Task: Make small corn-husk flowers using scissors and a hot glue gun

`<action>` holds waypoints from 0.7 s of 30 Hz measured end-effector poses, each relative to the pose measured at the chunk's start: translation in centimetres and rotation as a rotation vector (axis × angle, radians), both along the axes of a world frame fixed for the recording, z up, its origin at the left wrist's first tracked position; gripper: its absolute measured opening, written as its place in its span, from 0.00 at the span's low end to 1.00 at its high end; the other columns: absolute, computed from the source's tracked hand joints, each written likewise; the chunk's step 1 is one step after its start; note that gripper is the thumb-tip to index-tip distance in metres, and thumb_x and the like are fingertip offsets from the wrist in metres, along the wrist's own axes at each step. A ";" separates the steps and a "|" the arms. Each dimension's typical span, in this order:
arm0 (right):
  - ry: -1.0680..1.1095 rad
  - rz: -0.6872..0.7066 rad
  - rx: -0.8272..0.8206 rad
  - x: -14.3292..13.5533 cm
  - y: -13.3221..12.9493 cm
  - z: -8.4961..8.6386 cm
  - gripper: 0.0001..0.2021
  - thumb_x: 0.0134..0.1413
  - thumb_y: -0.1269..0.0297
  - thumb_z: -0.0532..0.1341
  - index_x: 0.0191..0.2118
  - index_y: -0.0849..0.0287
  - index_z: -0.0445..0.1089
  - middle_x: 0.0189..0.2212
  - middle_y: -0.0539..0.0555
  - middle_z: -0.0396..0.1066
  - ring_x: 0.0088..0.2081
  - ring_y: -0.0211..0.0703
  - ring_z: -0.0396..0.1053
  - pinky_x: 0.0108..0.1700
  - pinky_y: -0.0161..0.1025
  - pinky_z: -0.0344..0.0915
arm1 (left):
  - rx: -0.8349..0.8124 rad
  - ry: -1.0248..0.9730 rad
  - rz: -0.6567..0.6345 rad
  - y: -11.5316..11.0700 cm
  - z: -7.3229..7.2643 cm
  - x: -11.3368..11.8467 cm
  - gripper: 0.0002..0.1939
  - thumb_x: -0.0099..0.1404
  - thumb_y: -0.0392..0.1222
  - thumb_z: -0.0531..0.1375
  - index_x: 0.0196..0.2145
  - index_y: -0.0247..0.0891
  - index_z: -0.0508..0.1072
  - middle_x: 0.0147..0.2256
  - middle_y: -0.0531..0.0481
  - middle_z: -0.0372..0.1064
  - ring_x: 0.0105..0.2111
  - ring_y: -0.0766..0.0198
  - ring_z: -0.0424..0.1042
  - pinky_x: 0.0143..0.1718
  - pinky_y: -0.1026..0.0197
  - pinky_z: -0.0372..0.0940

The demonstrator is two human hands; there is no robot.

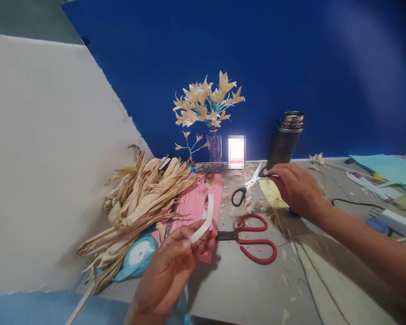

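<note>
My left hand (176, 257) pinches a curved white strip (205, 225) between thumb and fingers, above a pink sheet (192, 198). A small red mark shows beside the strip's upper part. At the back right, my right hand (296, 187) has its fingers on one black handle loop of the small scissors (251, 184). Their blades are spread apart and the other loop points toward me. Between the hands lie large red-handled scissors (257, 241), with their blade end partly behind my left fingers. A yellow paper (272, 194) lies under my right hand.
Dried corn husks (149, 194) and a blue ribbon roll (140, 255) are on the left. A bottle with husk flowers (214, 146), a glowing white object (237, 151) and a dark flask (286, 140) stand at the back. A white power strip (397, 223) and coloured papers (389, 169) lie right.
</note>
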State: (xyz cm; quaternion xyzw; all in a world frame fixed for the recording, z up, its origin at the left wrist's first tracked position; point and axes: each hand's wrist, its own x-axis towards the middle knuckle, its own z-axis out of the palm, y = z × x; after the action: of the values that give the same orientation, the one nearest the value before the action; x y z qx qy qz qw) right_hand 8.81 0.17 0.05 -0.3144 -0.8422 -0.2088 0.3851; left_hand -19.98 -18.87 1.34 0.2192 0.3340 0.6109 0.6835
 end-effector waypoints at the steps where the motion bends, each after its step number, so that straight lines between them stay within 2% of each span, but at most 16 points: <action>1: 0.086 -0.023 -0.071 0.3 -0.1 -0.4 0.09 0.67 0.68 0.55 0.44 0.62 0.72 0.38 0.61 0.75 0.40 0.51 0.71 0.42 0.45 0.68 | -0.004 -0.003 0.014 0.0 0.0 0.1 0.01 0.59 0.33 0.64 0.29 0.34 0.75 0.53 0.38 0.73 0.57 0.40 0.68 0.63 0.37 0.56; 4: 0.203 -0.006 -0.242 0.3 -1.1 -1.7 0.08 0.66 0.66 0.55 0.43 0.59 0.72 0.37 0.59 0.74 0.38 0.51 0.72 0.40 0.45 0.69 | -0.037 -0.015 0.088 0.4 0.1 0.7 0.02 0.58 0.33 0.64 0.32 0.35 0.76 0.47 0.38 0.77 0.56 0.42 0.70 0.62 0.39 0.58; 9: 0.146 0.098 -0.269 -1.6 -4.6 -3.5 0.09 0.66 0.68 0.54 0.44 0.58 0.72 0.38 0.58 0.74 0.40 0.50 0.72 0.40 0.43 0.69 | -0.081 -0.088 0.203 2.0 -0.1 3.3 0.03 0.55 0.31 0.65 0.29 0.35 0.76 0.38 0.43 0.78 0.52 0.47 0.74 0.59 0.48 0.63; 13: 0.064 0.050 -0.304 -2.5 -6.8 -4.7 0.13 0.63 0.72 0.55 0.50 0.59 0.70 0.43 0.60 0.75 0.43 0.52 0.72 0.40 0.43 0.68 | -0.075 -0.129 0.294 3.3 -0.5 5.5 0.03 0.54 0.30 0.64 0.28 0.34 0.77 0.34 0.46 0.77 0.46 0.51 0.77 0.55 0.52 0.67; 15: 0.041 0.026 -0.392 -2.6 -7.4 -5.1 0.15 0.59 0.71 0.56 0.51 0.60 0.70 0.45 0.61 0.75 0.45 0.54 0.73 0.40 0.44 0.68 | -0.057 -0.138 0.305 3.6 -0.7 6.4 0.03 0.54 0.30 0.65 0.28 0.34 0.77 0.33 0.47 0.77 0.45 0.51 0.77 0.53 0.53 0.68; 18: 0.127 0.015 -0.714 -3.1 -7.7 -5.1 0.10 0.62 0.66 0.54 0.43 0.57 0.72 0.37 0.57 0.77 0.37 0.51 0.74 0.36 0.43 0.67 | -0.049 -0.126 0.252 4.0 -1.1 7.5 0.05 0.53 0.30 0.65 0.30 0.33 0.79 0.34 0.46 0.77 0.44 0.52 0.77 0.53 0.53 0.68; 21: 0.356 0.161 -1.174 -3.7 -7.6 -4.7 0.12 0.64 0.59 0.54 0.37 0.56 0.73 0.31 0.53 0.77 0.32 0.46 0.73 0.35 0.41 0.67 | -0.048 -0.124 0.210 4.3 -1.3 8.2 0.05 0.53 0.30 0.64 0.29 0.35 0.78 0.34 0.48 0.76 0.45 0.53 0.76 0.55 0.52 0.66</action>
State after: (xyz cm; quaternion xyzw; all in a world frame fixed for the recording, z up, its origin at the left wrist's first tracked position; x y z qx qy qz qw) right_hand 5.14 -7.39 -4.68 -0.4395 -0.7604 0.3747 0.2970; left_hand -11.77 -14.60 0.09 0.1286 0.3267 0.6834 0.6401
